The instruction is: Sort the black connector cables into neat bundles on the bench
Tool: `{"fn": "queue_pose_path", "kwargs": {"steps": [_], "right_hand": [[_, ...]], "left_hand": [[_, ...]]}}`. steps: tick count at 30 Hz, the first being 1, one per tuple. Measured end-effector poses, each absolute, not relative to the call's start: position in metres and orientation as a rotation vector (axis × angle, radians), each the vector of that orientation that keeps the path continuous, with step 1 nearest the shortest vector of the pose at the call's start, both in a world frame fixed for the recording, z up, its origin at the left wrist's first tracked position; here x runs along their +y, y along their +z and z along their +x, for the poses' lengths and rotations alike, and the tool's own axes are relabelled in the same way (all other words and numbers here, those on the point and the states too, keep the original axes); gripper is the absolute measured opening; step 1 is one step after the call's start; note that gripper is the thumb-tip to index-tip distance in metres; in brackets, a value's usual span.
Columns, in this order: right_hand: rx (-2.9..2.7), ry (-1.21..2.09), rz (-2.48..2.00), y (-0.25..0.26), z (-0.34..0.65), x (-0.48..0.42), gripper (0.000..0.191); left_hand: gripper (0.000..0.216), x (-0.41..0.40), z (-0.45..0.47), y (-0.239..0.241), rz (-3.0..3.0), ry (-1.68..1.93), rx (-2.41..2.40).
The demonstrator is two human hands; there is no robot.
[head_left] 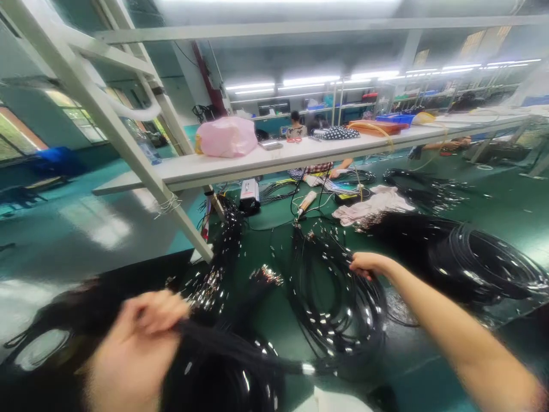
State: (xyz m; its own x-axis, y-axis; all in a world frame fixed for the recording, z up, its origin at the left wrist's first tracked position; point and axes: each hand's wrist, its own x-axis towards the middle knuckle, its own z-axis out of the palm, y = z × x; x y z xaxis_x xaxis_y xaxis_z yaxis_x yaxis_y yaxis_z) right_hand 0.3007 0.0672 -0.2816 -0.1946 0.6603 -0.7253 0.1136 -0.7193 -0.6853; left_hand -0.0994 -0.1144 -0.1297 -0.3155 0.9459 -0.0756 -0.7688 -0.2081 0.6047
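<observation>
My left hand, smeared a little by motion, is closed at the lower left around a strand of black cable that runs off to the right. Farther out, my right hand has its fingers wrapped on the right side of a looped bundle of black cables lying on the green bench top. Bright metal ends show across this bundle. Between the hands lies a bunch of cable ends with coppery tips. Dark cables under my left hand blur together.
A thick coil of black cable lies at the right, near a pale cloth. A white-handled tool and a grey box stand behind. A white shelf on a metal post crosses above. Other people sit beyond.
</observation>
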Motion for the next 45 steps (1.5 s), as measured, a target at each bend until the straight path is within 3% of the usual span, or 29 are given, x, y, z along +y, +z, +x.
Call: {"fn": "queue_pose_path", "kwargs": {"steps": [6, 12, 16, 22, 28, 32, 37, 45], "right_hand": [[-1.272, 1.731, -1.679, -0.212, 0.359, 0.07, 0.01], [-1.381, 1.555, -1.215, -0.176, 0.371, 0.029, 0.042], [-1.413, 1.508, -1.143, -0.191, 0.332, -0.006, 0.05], [-1.455, 1.4, -1.078, -0.239, 0.252, -0.046, 0.062], [-1.773, 0.986, -0.982, -0.266, 0.189, -0.069, 0.042], [-1.622, 0.859, -0.987, -0.282, 0.176, -0.062, 0.04], [-1.565, 0.744, -0.977, -0.293, 0.175, -0.059, 0.036], [-1.922, 0.641, -0.804, -0.297, 0.16, -0.066, 0.043]], "left_hand": [[0.021, -0.068, -0.036, -0.203, 0.087, 1.49, 0.629], [0.017, -0.055, -0.002, -0.211, 0.119, 1.36, 0.58], [0.012, -0.037, 0.003, -0.191, 0.406, 1.308, 0.611], [0.043, 0.002, 0.006, -0.149, 0.894, 1.387, 0.895], [0.05, 0.011, 0.006, -0.112, 1.181, 1.347, 0.903], [0.055, 0.001, 0.006, -0.091, 1.376, 1.217, 0.963], [0.069, 0.003, 0.003, -0.083, 1.329, 1.292, 0.961], [0.062, 0.001, 0.025, -0.095, 1.452, 1.044, 1.031]]}}
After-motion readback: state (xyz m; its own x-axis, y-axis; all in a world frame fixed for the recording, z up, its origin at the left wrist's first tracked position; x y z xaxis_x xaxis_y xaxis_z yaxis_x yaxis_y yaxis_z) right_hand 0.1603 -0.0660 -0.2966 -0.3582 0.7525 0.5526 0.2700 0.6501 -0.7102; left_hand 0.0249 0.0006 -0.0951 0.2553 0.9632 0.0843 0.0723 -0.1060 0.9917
